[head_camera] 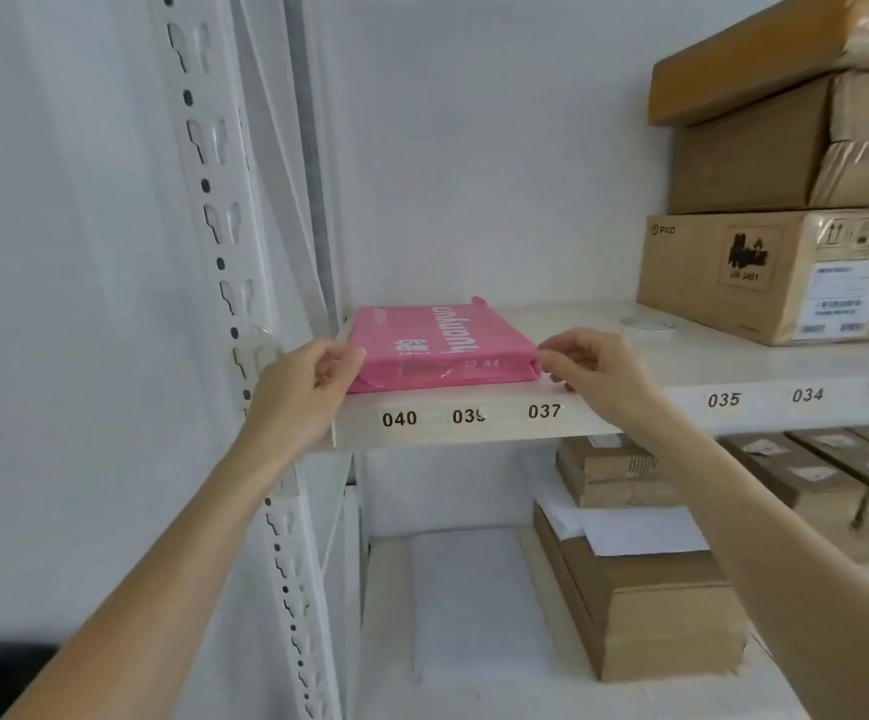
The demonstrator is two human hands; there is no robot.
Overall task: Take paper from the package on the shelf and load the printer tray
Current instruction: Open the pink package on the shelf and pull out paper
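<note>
We see a pink paper package (440, 348) lying flat at the front edge of a white shelf (733, 366), at the shelf's far left end beside the perforated upright post (224, 262). Everything else is placed from this package. Our left hand (308, 387) is at its left front corner, fingers curled and pinched on the wrapper. Our right hand (593, 368) is at its right front corner, fingertips drawn together and touching the wrapper's folded end; we cannot tell how firm that hold is. Just below the package, the shelf edge carries number labels (469, 415) reading 040 and 037. Well to its right stand stacked cardboard boxes (780, 200). Below it, on the lower shelf, lie more brown cartons (650, 605).
</note>
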